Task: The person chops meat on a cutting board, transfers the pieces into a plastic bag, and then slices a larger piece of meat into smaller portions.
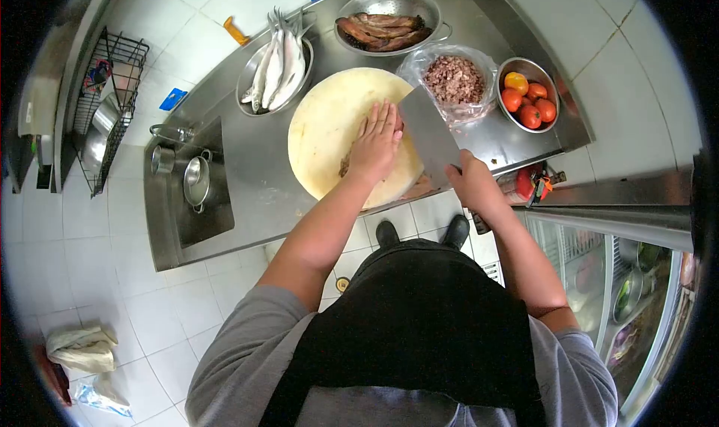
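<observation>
In the head view, my right hand is closed round the handle of a large cleaver. Its broad blade lies over the right side of a thick round cutting board. My left hand rests flat on the board, fingers stretched toward the far side, close to the blade's left edge. A small brownish piece of food shows beside the left wrist. Something reddish peeks out by the fingertips, near the blade; what lies under the palm is hidden.
Behind the board stand a bowl of whole fish and a colander of browned, smoked-looking pieces. To the right are a plastic bag of chopped meat and a bowl of tomatoes. At left is a sink with pots; a glass-door fridge stands at right.
</observation>
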Available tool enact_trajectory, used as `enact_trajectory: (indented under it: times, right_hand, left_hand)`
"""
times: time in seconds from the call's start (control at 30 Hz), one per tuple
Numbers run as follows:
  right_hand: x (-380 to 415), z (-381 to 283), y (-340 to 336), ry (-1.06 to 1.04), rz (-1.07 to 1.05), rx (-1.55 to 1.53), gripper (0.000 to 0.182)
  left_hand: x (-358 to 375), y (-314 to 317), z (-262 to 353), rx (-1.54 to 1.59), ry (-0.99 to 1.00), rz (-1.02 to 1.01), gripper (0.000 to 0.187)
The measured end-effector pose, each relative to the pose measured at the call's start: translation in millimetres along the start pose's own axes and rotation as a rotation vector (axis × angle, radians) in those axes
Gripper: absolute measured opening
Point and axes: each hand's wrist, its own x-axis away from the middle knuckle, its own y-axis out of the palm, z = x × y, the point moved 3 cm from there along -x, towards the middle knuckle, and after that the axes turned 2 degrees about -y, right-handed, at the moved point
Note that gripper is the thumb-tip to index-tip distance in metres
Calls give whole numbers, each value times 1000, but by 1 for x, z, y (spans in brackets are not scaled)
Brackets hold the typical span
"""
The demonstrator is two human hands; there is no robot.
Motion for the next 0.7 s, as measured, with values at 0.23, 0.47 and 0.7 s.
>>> enact_trajectory:
  times: [0.23,0.47,0.7]
  right_hand:
    - [-17,-5,3,-59,-36,32,32]
    - [-61,-20,29,40,31,87,34]
    - [-33,-11,14,-44,-18,140,33]
  left_hand:
    - [0,0,1,-25,9,-13,60]
    - [-1,5,-1,-11,20,43,61]
    - [-1,3,3,-29,-22,35,66]
